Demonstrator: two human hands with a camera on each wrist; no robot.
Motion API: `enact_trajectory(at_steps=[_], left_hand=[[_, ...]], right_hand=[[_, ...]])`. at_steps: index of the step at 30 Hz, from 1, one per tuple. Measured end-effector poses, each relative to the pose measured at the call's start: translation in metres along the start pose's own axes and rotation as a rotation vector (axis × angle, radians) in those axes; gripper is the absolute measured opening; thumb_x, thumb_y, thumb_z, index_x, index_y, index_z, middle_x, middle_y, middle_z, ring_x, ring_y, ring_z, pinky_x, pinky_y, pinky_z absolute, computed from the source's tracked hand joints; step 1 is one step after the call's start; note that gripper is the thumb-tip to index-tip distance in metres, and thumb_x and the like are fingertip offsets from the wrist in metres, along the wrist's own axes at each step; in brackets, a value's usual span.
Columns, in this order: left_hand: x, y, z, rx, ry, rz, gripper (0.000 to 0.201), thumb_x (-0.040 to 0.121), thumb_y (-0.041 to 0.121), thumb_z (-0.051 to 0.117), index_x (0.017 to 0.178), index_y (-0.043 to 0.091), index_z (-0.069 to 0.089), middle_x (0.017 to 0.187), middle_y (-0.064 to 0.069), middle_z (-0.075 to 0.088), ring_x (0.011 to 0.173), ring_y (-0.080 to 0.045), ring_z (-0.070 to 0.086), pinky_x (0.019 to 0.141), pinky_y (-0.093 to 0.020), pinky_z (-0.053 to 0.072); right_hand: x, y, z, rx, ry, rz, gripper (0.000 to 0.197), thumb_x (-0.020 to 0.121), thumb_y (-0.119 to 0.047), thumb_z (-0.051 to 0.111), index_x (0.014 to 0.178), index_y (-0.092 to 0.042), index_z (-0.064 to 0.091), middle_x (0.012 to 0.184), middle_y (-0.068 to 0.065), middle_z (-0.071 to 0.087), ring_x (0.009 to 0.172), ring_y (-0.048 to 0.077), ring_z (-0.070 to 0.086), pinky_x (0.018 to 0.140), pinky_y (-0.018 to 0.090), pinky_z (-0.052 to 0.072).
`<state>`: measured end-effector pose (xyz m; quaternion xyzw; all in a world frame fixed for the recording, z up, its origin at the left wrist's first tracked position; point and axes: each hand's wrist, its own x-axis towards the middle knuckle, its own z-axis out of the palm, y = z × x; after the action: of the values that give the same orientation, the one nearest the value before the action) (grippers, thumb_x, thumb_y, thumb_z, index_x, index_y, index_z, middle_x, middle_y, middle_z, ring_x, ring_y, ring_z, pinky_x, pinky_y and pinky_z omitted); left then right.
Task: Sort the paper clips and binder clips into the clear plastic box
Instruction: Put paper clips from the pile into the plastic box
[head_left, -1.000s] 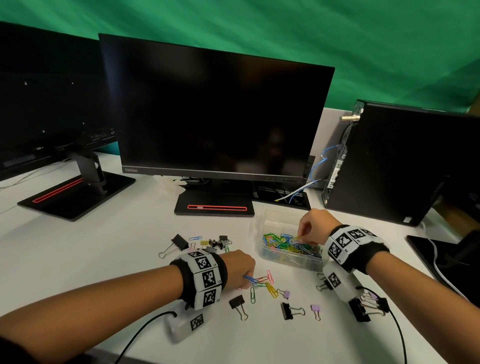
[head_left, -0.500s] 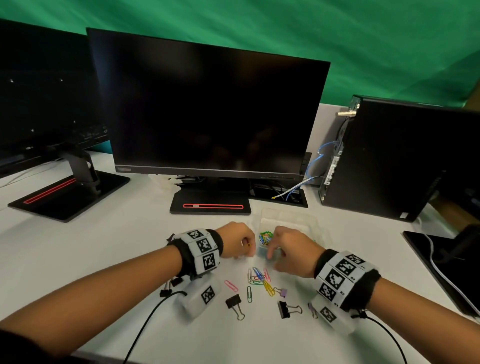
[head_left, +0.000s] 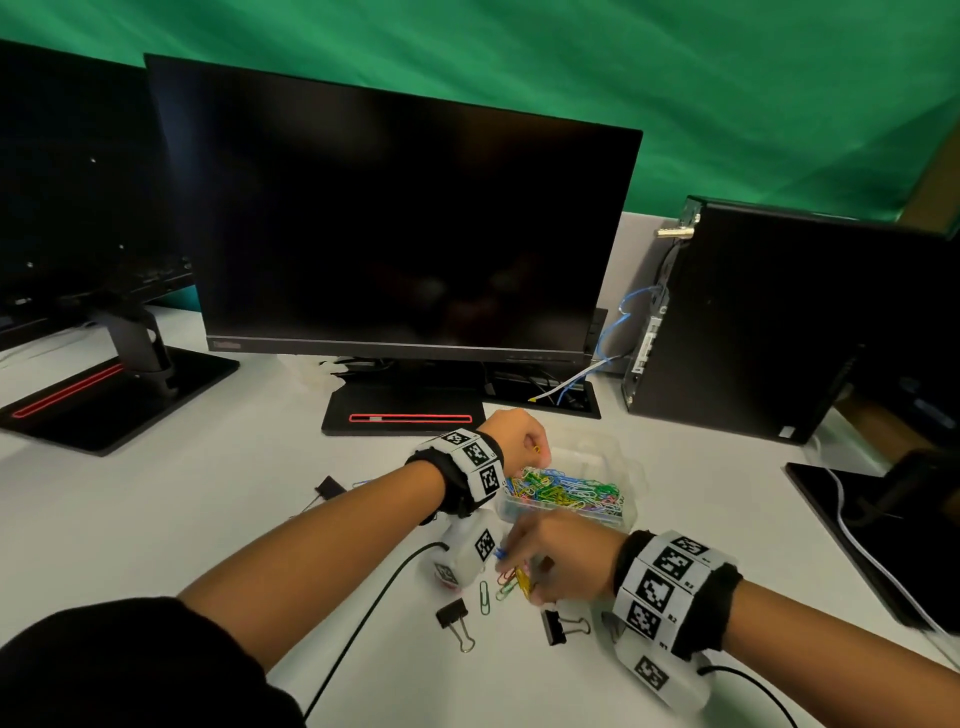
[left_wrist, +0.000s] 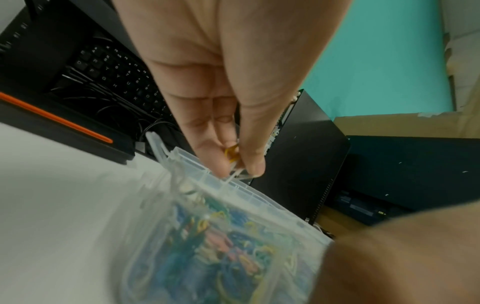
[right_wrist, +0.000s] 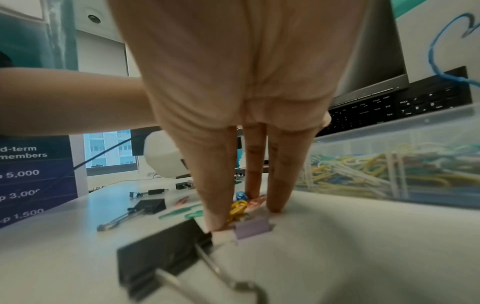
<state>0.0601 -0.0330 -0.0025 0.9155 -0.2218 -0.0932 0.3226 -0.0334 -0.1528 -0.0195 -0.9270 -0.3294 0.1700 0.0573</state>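
The clear plastic box (head_left: 629, 470) holds a heap of coloured paper clips (head_left: 566, 491). My left hand (head_left: 537, 456) hovers over the box's back-left corner and pinches a yellow paper clip (left_wrist: 232, 153) between thumb and fingers. My right hand (head_left: 511, 556) is in front of the box, its straight fingers (right_wrist: 281, 185) pressed down on the table around a small pile of loose paper clips (right_wrist: 238, 207). A purple binder clip (right_wrist: 252, 228) lies right at those fingertips. A black binder clip (right_wrist: 161, 253) lies just behind them.
Two black binder clips (head_left: 454, 619) (head_left: 555, 626) and a green paper clip (head_left: 484, 597) lie near the table's front edge. Another black binder clip (head_left: 330, 487) lies left of my left forearm. A monitor stand (head_left: 405, 415) and a PC tower (head_left: 753, 322) stand behind the box.
My left hand rose from the loose clips to over the box with a yellow clip. My right hand left the box and came down onto the loose clips in front.
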Motion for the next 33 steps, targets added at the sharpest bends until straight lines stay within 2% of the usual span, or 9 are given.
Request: enact_trajectory(at_steps=[5, 10, 12, 16, 20, 24, 27, 29, 33], left_hand=[[0.005, -0.004, 0.006, -0.006, -0.057, 0.002, 0.023, 0.092, 0.011, 0.053, 0.108, 0.004, 0.069, 0.111, -0.015, 0.067, 0.064, -0.011, 0.057, 0.067, -0.023, 0.052], [-0.006, -0.001, -0.002, -0.01, -0.167, 0.034, 0.037, 0.096, 0.004, 0.039, 0.13, 0.008, 0.054, 0.13, -0.01, 0.058, 0.116, -0.025, 0.057, 0.098, -0.034, 0.05], [-0.015, -0.003, -0.006, 0.025, -0.151, 0.088, 0.037, 0.095, 0.004, 0.042, 0.128, 0.013, 0.055, 0.129, -0.006, 0.06, 0.116, -0.02, 0.057, 0.097, -0.031, 0.049], [-0.04, -0.008, -0.011, 0.18, -0.057, 0.198, 0.022, 0.087, 0.015, 0.06, 0.107, 0.022, 0.065, 0.109, 0.001, 0.062, 0.09, -0.008, 0.053, 0.081, -0.024, 0.044], [-0.064, -0.015, -0.016, 0.36, -0.199, 0.248, 0.018, 0.083, 0.018, 0.065, 0.101, 0.019, 0.067, 0.097, 0.001, 0.061, 0.068, 0.0, 0.042, 0.066, -0.013, 0.034], [-0.078, -0.023, -0.012, 0.473, -0.396, 0.139, 0.03, 0.082, 0.021, 0.068, 0.111, 0.019, 0.063, 0.109, -0.002, 0.061, 0.081, -0.01, 0.044, 0.076, -0.022, 0.039], [-0.082, -0.028, -0.008, 0.482, -0.417, 0.104, 0.039, 0.081, 0.021, 0.068, 0.119, 0.019, 0.059, 0.115, -0.003, 0.058, 0.085, -0.01, 0.045, 0.084, -0.027, 0.042], [-0.083, -0.03, -0.005, 0.479, -0.422, 0.109, 0.038, 0.083, 0.019, 0.067, 0.119, 0.017, 0.059, 0.116, -0.004, 0.058, 0.086, -0.01, 0.045, 0.08, -0.023, 0.039], [-0.081, -0.031, 0.003, 0.482, -0.385, 0.085, 0.022, 0.084, 0.019, 0.065, 0.105, 0.013, 0.064, 0.11, -0.006, 0.063, 0.085, -0.012, 0.048, 0.075, -0.022, 0.036]], right_hand=[[-0.005, 0.003, 0.003, 0.018, 0.036, 0.001, 0.033, 0.081, -0.014, 0.066, 0.114, -0.019, 0.068, 0.115, 0.005, 0.062, 0.094, 0.019, 0.062, 0.087, 0.025, 0.045], [-0.004, 0.005, 0.003, 0.048, 0.051, 0.032, 0.027, 0.079, -0.017, 0.07, 0.106, -0.018, 0.072, 0.101, 0.005, 0.067, 0.089, 0.018, 0.062, 0.076, 0.018, 0.04], [-0.002, 0.008, 0.003, 0.114, 0.032, 0.045, 0.022, 0.078, -0.015, 0.071, 0.1, -0.014, 0.074, 0.092, 0.002, 0.069, 0.073, 0.012, 0.064, 0.069, 0.013, 0.042], [0.0, 0.012, 0.003, 0.25, 0.0, 0.074, 0.014, 0.079, -0.011, 0.071, 0.092, -0.009, 0.074, 0.088, 0.006, 0.073, 0.042, -0.006, 0.054, 0.058, 0.01, 0.049], [0.002, 0.013, 0.003, 0.242, -0.019, 0.076, 0.01, 0.08, -0.011, 0.07, 0.089, -0.008, 0.072, 0.086, 0.01, 0.073, 0.047, 0.0, 0.06, 0.058, 0.012, 0.047], [0.003, 0.013, 0.004, 0.207, -0.048, 0.071, 0.009, 0.082, -0.015, 0.067, 0.09, -0.01, 0.068, 0.069, -0.008, 0.06, 0.045, -0.005, 0.053, 0.055, 0.007, 0.04], [0.003, 0.014, 0.006, 0.183, -0.014, 0.068, 0.008, 0.08, -0.017, 0.068, 0.086, -0.012, 0.068, 0.068, -0.013, 0.057, 0.053, 0.0, 0.052, 0.055, 0.006, 0.037], [0.003, 0.015, 0.006, 0.204, 0.001, 0.074, 0.007, 0.078, -0.016, 0.07, 0.084, -0.012, 0.068, 0.064, -0.015, 0.057, 0.054, 0.001, 0.052, 0.055, 0.007, 0.038], [0.001, 0.016, 0.005, 0.264, -0.006, 0.079, 0.01, 0.077, -0.013, 0.073, 0.077, -0.02, 0.065, 0.062, -0.017, 0.056, 0.048, -0.004, 0.053, 0.053, 0.008, 0.043]])
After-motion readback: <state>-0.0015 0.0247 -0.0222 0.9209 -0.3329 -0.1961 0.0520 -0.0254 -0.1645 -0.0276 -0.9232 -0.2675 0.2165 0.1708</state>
